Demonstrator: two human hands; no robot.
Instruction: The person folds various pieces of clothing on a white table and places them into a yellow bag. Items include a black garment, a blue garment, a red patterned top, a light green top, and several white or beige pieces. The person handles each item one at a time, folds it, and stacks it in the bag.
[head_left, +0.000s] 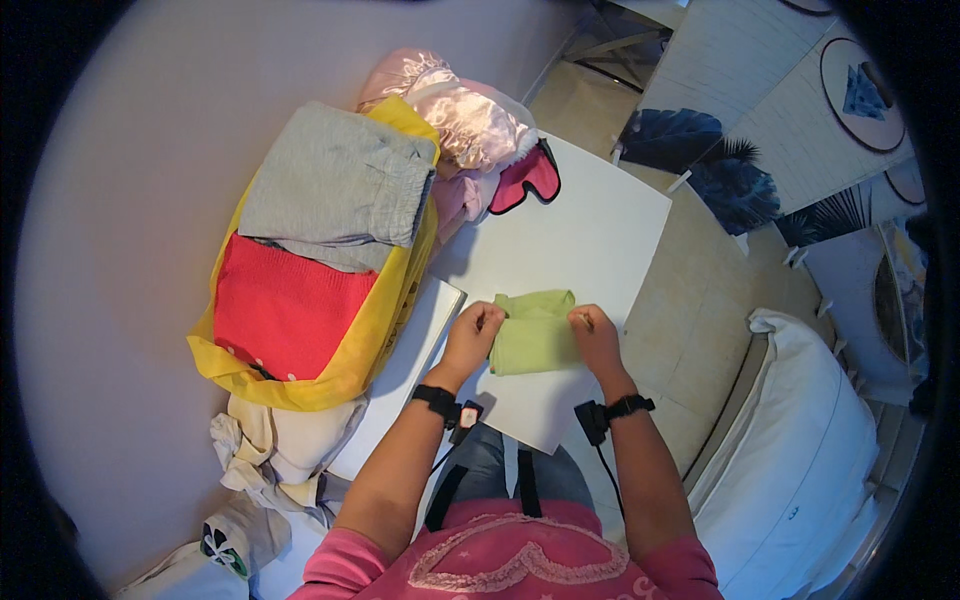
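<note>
A light green folded cloth garment (534, 341) lies on the white table (577, 217) before me. My left hand (478, 335) pinches its upper left edge. Across from it, my right hand (597, 339) grips the upper right edge between thumb and fingers. The top of the garment shows a folded-over strip between both hands. To the left stands a yellow bag (300, 394) holding a red knitted garment (292, 307) and folded grey fabric shorts or trousers (337, 176) with an elastic waistband.
A pink and black sleep mask (529, 180) and shiny pink satin items (476, 124) lie at the table's back left. Crumpled cream cloth (300, 439) sits below the bag. A white cushion (795, 457) is at right, beside a patterned folding screen (735, 112). Black bands with small devices circle both wrists.
</note>
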